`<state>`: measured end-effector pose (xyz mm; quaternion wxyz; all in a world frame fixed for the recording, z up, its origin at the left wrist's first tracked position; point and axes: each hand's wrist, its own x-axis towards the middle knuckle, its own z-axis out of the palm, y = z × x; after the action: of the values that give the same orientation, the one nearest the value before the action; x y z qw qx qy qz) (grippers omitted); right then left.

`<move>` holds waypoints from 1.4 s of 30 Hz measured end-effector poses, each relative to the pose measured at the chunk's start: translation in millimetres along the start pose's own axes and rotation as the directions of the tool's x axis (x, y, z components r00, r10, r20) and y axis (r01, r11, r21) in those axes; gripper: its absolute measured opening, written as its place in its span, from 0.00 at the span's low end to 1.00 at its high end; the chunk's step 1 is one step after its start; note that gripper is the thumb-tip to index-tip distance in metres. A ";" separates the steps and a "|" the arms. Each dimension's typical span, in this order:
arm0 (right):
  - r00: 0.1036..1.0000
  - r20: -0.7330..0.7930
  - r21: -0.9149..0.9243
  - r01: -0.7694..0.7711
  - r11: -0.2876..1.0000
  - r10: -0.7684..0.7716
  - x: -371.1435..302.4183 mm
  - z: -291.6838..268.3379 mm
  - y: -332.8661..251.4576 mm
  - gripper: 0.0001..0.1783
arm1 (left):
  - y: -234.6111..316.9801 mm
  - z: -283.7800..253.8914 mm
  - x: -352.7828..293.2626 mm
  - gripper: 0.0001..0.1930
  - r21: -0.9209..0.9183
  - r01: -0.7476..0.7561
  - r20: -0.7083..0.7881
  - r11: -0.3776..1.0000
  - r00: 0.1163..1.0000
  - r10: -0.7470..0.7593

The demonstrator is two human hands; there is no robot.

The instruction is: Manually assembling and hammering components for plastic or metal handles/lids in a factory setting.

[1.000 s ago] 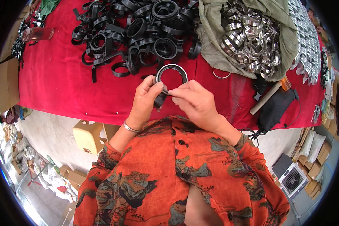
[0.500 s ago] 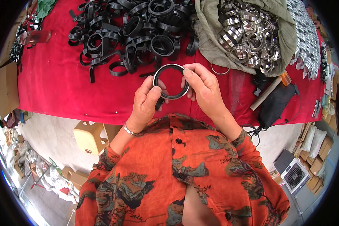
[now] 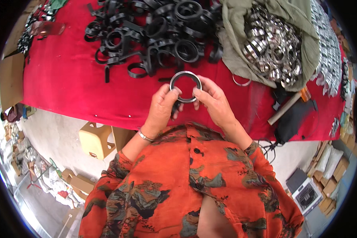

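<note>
Between my two hands, over the near part of the red cloth, is a black ring with a shiny metal band (image 3: 185,73) around it. My left hand (image 3: 162,104) grips its left side, thumb on the lower left rim. A black tab hangs below, beside the left fingers. On the opposite side my right hand (image 3: 213,99) pinches the rim between thumb and fingers. Beyond the hands lies a heap of black plastic rings with straps (image 3: 154,35). To its right a grey-green cloth sack (image 3: 231,43) lies open, full of shiny metal rings (image 3: 271,43).
A single metal ring (image 3: 241,81) lies by the sack's near edge. Right of my hands are a hammer (image 3: 287,107) and a black pouch (image 3: 291,123) with a cord. Rows of silvery parts (image 3: 327,51) cover the far right. A yellow stool (image 3: 94,139) stands below the table's edge.
The view has shifted, so the table's things appear farther right. My right thumb has moved down from the ring's upper right to its right side; both hands still hold it.
</note>
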<state>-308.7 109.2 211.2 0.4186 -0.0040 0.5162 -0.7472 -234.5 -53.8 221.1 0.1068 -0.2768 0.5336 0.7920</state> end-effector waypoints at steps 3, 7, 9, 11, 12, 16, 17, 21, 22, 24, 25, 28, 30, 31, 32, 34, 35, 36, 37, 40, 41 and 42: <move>0.996 0.018 -0.011 -0.092 0.996 0.092 1.0 2.6 11.3 0.23 | -0.1 -19.0 -10.4 0.08 0.091 0.012 -0.020 0.996 1.000 -0.010; 0.983 -0.124 -0.331 -0.171 0.928 0.137 -3.9 -25.5 36.0 0.18 | 4.8 -102.8 -14.9 0.09 0.298 -0.150 -0.482 0.943 0.829 0.284; 0.970 -0.236 -0.416 -0.156 0.896 0.059 -2.2 -39.4 43.8 0.16 | 13.7 -166.7 -0.7 0.10 0.389 -0.196 -0.601 0.900 0.687 0.409; 0.976 -0.211 -0.532 -0.071 0.844 -0.051 5.3 -37.2 36.9 0.15 | 27.4 -227.8 25.5 0.11 0.506 -0.223 -0.626 0.833 0.569 0.533; 0.979 -0.186 -0.576 -0.036 0.817 -0.088 10.4 -33.2 32.7 0.15 | 34.0 -256.9 36.5 0.12 0.588 -0.236 -0.600 0.774 0.514 0.613; 0.935 -0.129 -0.691 0.154 0.706 -0.331 36.6 -25.1 22.3 0.14 | 62.6 -350.0 69.6 0.21 0.787 0.228 -0.580 0.574 0.589 0.562; 0.902 -0.131 -0.718 0.199 0.667 -0.410 43.2 -20.2 18.1 0.15 | 57.0 -374.6 70.2 0.21 0.785 0.222 -0.580 0.578 0.590 0.562; 0.855 0.077 -0.936 0.239 0.259 -0.512 67.7 -11.5 9.7 0.16 | 33.8 -398.1 67.6 0.24 0.847 0.458 -0.493 0.270 0.486 0.721; 0.854 0.062 -0.940 0.225 0.258 -0.517 68.4 -12.5 9.4 0.16 | 27.2 -384.6 66.9 0.24 0.893 0.435 -0.284 0.113 0.352 0.892; 0.807 0.033 -0.935 0.233 0.266 -0.590 65.6 -32.9 9.7 0.15 | 48.6 -265.3 77.9 0.24 0.943 0.183 -0.332 0.277 0.454 0.827; 0.760 0.049 -0.928 0.275 0.252 -0.648 60.0 -28.3 3.6 0.11 | 50.7 -220.9 65.7 0.22 0.914 -0.014 -0.328 0.406 0.566 0.757; 0.908 -0.090 -0.711 0.229 0.665 -0.408 36.2 -5.7 -13.1 0.10 | 30.8 -112.1 31.8 0.25 0.770 -0.411 0.017 0.488 0.778 0.628; 0.956 -0.133 -0.487 0.167 0.857 -0.262 13.7 4.5 -28.4 0.08 | 26.1 -58.7 23.4 0.32 0.753 -0.556 0.283 0.353 0.757 0.589; 0.995 -0.034 -0.135 0.085 0.987 -0.090 4.5 5.1 -33.3 0.08 | 24.1 -38.1 21.9 0.34 0.688 -0.599 0.329 0.409 0.760 0.561; 0.992 0.119 0.222 -0.058 0.973 0.032 -4.0 4.9 -35.3 0.08 | 21.5 -25.2 21.0 0.36 0.619 -0.634 0.376 0.464 0.758 0.533; 0.986 0.155 0.410 -0.121 0.904 0.061 -14.0 -4.1 -30.4 0.11 | 13.0 -20.5 22.1 0.33 0.610 -0.654 0.436 0.448 0.749 0.500; 0.987 0.142 0.498 -0.135 0.857 0.073 -14.7 -17.7 -19.2 0.11 | 9.8 -21.8 23.3 0.30 0.437 -0.362 0.409 0.824 0.895 0.177; 0.987 0.136 0.582 -0.147 0.800 0.082 -14.7 -26.1 -11.5 0.12 | 6.5 -22.4 24.5 0.28 0.238 0.076 0.456 0.968 0.872 -0.180; 0.989 0.038 0.539 -0.142 0.830 0.144 -17.6 -32.1 -5.7 0.14 | -1.0 -19.8 25.4 0.22 0.162 0.065 0.540 0.985 0.829 -0.144; 0.991 0.059 0.494 -0.131 0.860 0.117 -29.2 -38.9 5.3 0.14 | -24.0 -1.5 19.2 0.21 0.072 0.203 0.597 0.977 0.775 -0.205; 0.988 0.105 0.510 -0.149 0.847 0.111 -32.1 -39.4 7.1 0.15 | -32.6 2.7 14.1 0.20 0.020 0.268 0.627 0.963 0.747 -0.221; 0.989 0.100 0.517 -0.143 0.844 0.106 -35.0 -42.8 6.8 0.15 | -36.6 6.6 7.3 0.25 0.013 0.320 0.599 0.947 0.756 -0.264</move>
<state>-300.6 163.3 200.8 0.4686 0.1184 0.2784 -0.8300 -225.7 -33.8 190.1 0.3779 -0.0994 0.3870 0.8352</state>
